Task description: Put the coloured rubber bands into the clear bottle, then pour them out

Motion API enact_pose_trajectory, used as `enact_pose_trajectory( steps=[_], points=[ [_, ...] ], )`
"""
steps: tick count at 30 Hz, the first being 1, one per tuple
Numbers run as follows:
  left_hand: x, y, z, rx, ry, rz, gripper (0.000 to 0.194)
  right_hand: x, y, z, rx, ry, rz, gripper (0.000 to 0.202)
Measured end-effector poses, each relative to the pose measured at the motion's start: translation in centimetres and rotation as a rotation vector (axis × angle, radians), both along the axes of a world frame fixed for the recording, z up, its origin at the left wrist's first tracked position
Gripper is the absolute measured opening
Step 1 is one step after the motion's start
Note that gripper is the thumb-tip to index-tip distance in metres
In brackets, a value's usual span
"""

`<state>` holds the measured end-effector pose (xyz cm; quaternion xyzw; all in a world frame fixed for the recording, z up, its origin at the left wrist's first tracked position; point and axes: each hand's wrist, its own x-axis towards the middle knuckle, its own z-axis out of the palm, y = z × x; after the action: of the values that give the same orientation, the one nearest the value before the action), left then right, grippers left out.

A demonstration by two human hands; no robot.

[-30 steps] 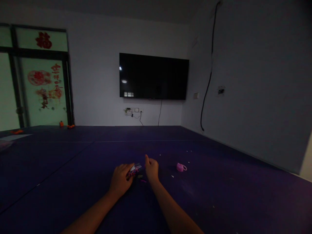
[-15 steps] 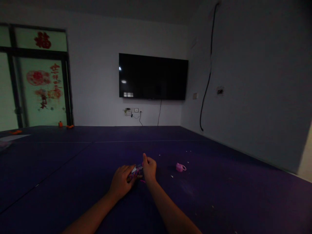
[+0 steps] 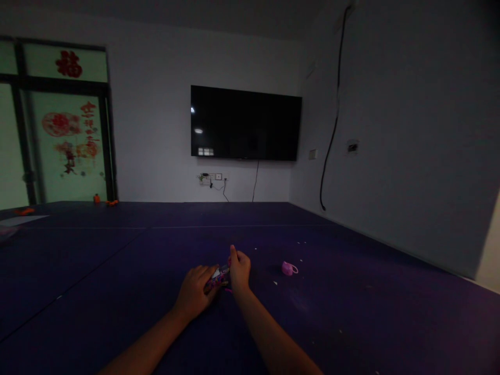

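Note:
In the head view my left hand [image 3: 195, 285] is closed around a small pink-and-purple patterned bottle [image 3: 217, 279] that lies on its side, low over the dark purple surface. My right hand [image 3: 240, 270] is curled into a fist at the bottle's right end, thumb pointing up, and grips a pink part there that its fingers mostly hide. A thin pink strip [image 3: 228, 290] shows just under that end. To the right, apart from both hands, a pink cap [image 3: 287, 268] with a ring-shaped loop rests on the surface.
Small white scraps [image 3: 275, 283] are scattered around the cap. Far left are orange pieces [image 3: 111, 202] and a white sheet [image 3: 21, 220]. A television [image 3: 246, 123] hangs on the back wall; a black cable [image 3: 332, 138] runs down the right wall.
Hardly anything differs. Both hands keep their grip on the bottle, with only a very slight shift of the right hand; the cap stays where it was.

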<state>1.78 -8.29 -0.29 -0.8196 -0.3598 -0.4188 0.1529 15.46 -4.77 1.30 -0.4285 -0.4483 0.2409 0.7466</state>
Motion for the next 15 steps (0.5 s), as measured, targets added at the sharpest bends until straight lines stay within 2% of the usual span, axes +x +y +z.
enact_pose_trajectory(
  steps=[8,13,15],
  points=[
    [0.0,-0.3,0.2,0.039,0.030,0.006,0.035,-0.5,0.3,0.0,-0.079,0.193,0.018,0.054],
    [-0.1,-0.3,0.1,0.034,0.078,0.015,0.034,-0.9,1.4,-0.5,-0.237,0.629,0.119,0.045],
    [-0.1,-0.2,0.0,0.039,0.078,0.023,0.034,-1.0,1.8,-0.8,-0.279,0.717,0.153,0.043]
  ],
)
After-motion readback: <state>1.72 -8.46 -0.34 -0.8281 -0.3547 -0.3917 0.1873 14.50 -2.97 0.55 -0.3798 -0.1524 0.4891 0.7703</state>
